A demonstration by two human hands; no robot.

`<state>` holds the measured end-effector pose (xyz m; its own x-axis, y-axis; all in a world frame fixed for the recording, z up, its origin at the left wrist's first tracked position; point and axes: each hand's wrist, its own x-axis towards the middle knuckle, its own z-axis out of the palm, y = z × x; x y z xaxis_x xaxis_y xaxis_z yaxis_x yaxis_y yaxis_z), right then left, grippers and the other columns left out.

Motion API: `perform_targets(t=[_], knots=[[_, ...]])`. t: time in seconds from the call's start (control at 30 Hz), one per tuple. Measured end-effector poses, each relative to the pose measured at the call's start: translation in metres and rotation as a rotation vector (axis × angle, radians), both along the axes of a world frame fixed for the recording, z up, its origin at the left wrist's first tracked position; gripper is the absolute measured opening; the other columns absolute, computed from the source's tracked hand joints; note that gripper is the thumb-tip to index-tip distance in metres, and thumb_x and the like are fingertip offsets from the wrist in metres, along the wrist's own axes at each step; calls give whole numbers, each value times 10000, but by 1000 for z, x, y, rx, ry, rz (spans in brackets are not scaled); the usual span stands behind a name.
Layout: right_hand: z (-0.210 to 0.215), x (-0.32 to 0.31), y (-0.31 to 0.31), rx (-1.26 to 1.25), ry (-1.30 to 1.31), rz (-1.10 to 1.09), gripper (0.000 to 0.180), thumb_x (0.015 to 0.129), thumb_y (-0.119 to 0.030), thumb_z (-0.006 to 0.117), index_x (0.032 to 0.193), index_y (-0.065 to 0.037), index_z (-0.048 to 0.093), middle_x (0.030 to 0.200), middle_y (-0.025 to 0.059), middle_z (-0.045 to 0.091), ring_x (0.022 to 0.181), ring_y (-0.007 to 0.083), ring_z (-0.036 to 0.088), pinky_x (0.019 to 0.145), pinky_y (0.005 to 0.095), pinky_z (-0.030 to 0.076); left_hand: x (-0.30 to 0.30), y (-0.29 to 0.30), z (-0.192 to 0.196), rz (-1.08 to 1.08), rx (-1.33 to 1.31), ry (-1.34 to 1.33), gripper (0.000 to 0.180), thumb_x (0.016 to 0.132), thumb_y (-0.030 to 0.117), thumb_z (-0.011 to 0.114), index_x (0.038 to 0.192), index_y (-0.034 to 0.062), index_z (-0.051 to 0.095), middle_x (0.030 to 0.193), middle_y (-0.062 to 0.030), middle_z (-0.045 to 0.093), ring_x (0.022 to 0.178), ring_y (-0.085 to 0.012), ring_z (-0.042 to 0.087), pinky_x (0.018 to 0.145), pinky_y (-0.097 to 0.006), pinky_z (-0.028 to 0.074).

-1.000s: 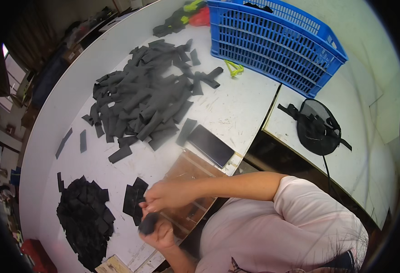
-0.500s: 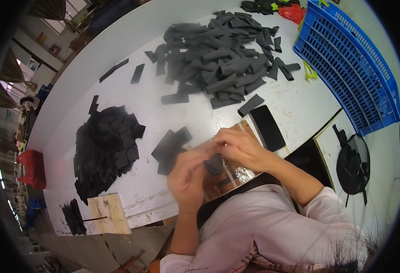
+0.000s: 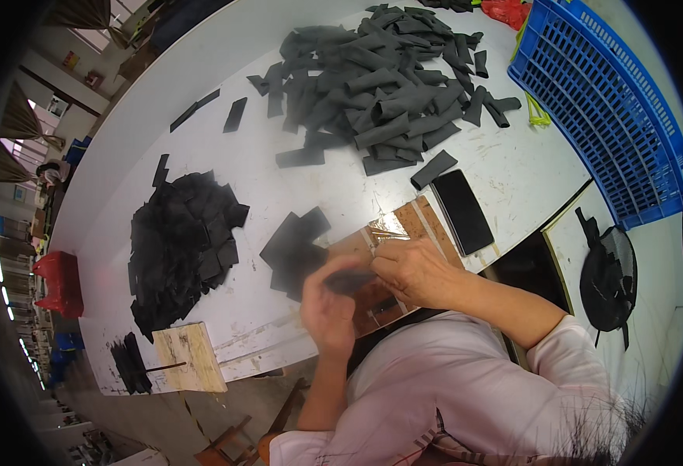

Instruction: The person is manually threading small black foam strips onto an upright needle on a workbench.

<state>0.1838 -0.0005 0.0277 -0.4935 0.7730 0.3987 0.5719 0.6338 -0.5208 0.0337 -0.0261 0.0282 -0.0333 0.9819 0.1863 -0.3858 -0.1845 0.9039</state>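
Between both hands [image 3: 372, 283] sits a dark strip [image 3: 351, 281].

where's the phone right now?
Head view: the black phone lies flat on the white table, right of centre, beside the brown board, just beyond the right hand, below the grey strip pile.

Both hands met over a brown board [image 3: 411, 221]: the left hand [image 3: 327, 304] and right hand [image 3: 413, 270] gripped a dark strip [image 3: 349, 281], black squares [image 3: 293, 247] just beyond.
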Motion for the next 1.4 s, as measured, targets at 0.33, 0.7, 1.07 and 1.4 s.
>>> perform_targets(t=[0.33,0.7,1.07,1.4], knots=[[-8,-3,1,-69,55,-8,111,703,-118,537,776,-37,554,661,89,510,632,253,541,514,351,426,1,19,3,-128,89,420,132,710,-12,634,811,-41,555,853,-109,574,788,-162,540,694,-245,431],[-36,7,7,-211,139,57,129,665,-44,530,791,-24,541,720,132,556,649,317,541,545,387,433,5,24,8,-140,88,613,99,672,-81,607,749,-45,556,819,-84,587,769,-129,539,703,-230,418],[17,4,6,-210,-4,40,106,644,-45,530,744,-12,540,702,127,548,673,309,547,558,389,432,0,11,19,11,245,126,159,804,51,523,926,-51,533,877,-137,577,813,-201,547,755,-292,422],[3,-5,3,-156,19,8,136,693,-177,601,673,-51,558,655,85,550,657,272,557,553,369,436,-14,7,12,116,79,-61,138,833,106,512,866,-28,517,857,-145,554,811,-213,522,777,-335,416]])
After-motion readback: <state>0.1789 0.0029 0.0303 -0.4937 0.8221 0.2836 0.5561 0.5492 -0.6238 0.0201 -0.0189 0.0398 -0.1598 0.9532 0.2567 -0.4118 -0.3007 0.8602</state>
